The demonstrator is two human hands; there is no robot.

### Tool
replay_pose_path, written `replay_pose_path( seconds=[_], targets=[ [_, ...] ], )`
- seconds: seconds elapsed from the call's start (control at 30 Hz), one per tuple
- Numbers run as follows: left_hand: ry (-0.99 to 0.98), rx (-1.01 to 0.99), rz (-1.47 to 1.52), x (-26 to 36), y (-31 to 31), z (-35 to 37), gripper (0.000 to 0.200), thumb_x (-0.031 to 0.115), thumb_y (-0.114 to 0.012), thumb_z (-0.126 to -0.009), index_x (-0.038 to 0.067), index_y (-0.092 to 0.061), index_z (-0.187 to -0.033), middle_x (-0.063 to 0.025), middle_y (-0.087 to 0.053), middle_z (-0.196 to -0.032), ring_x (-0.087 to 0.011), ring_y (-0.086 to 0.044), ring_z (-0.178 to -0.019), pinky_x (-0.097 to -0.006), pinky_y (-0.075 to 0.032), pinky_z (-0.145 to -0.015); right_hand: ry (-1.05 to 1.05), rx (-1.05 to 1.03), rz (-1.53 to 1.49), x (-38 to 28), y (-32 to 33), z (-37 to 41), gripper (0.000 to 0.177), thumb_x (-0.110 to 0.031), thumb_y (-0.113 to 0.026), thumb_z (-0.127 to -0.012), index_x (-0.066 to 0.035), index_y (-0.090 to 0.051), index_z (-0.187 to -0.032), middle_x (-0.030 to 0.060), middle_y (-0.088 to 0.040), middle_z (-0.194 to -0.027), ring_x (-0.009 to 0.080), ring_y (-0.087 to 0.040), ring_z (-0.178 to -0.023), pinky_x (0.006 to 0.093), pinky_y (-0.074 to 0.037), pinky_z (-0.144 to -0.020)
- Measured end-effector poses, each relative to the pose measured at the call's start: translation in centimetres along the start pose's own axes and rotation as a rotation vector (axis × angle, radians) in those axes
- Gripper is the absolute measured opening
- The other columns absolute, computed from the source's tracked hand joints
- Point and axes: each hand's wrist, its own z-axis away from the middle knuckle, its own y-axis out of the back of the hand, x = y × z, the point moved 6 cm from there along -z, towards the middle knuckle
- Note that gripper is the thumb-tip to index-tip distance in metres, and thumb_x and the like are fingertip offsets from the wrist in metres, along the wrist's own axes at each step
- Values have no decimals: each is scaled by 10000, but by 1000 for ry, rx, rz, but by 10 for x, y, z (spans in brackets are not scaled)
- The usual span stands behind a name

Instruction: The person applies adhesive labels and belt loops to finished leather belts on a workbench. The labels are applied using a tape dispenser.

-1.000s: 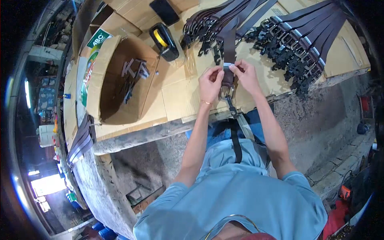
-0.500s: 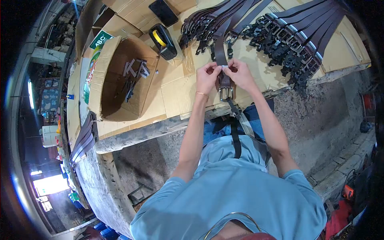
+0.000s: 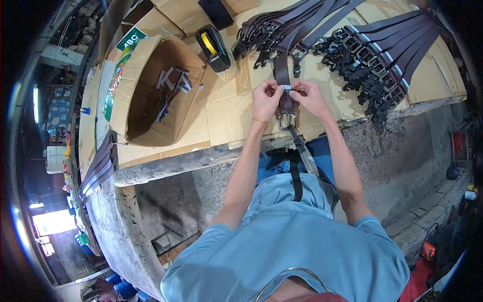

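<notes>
A dark brown belt lies in front of me, its metal buckle toward my body. A small white strip sits across the belt just above the buckle. My left hand pinches the strip's left end between thumb and fingertips. At the other end, my right hand has its thumb and finger closed on the strip and the belt's edge. Whether the strip goes all the way around the belt is hidden.
Buckled belts lie bunched at the back and fanned at the right. An open cardboard box holding white strips stands on the left. Near it are a black tape dispenser and a dark phone-like slab. Cardboard covers the tabletop.
The view has shifted slightly, moving the scene a little. The white strip now shows more clearly between my fingertips, flat across the belt. Both hands stay pinched at its ends.
</notes>
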Motion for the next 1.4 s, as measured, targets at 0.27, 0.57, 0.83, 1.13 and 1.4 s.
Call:
replay_pose_path(
  seconds=[0.27, 0.57, 0.83, 1.13, 1.4],
  targets=[
    [21, -179, 115, 1, -3, 0, 378, -50, -633, -779, -5, -475, -1120, -32, -571, -844, -86, -548, -772, -214, -459, -714, -40, -1, 14, 0, 2, 2, 108, 0, -612, -792, 2, -591, -898, 11, -614, -796, 74, -558, -724, 226, -456, -657],
    [-115, 141, -157, 15, -6, 25, 283, 7, -629, -793, -12, -543, -1062, -74, -588, -851, -126, -582, -739, -257, -487, -655, 23, 36, -29, -1, 4, 3, 112, -17, -620, -809, 26, -623, -913, 13, -633, -796, 72, -565, -734, 223, -456, -663],
    [200, -34, 407, -1, -6, 40, 286, 198, -548, -909, -56, -588, -1034, -130, -663, -869, -167, -634, -734, -264, -513, -672, 56, 33, -108, -4, 1, 14, 165, -90, -618, -846, 3, -641, -981, 32, -617, -889, 76, -554, -701, 210, -449, -653],
    [387, -483, 987, -7, -39, 51, 426, 322, -399, -958, -50, -491, -1144, -139, -627, -911, -202, -634, -746, -259, -535, -673, -187, 351, -221, 1, 12, 2, 348, -164, -700, -795, 27, -551, -1045, 23, -582, -762, 62, -486, -546, 200, -386, -485],
    [511, -307, 831, 2, -45, 91, 440, 334, -352, -975, -36, -470, -1182, -139, -619, -979, -183, -636, -772, -263, -536, -697, -30, 364, -448, 6, 19, 10, 256, -77, -699, -780, -25, -557, -988, -8, -571, -754, 52, -496, -626, 192, -380, -538]
  ],
)
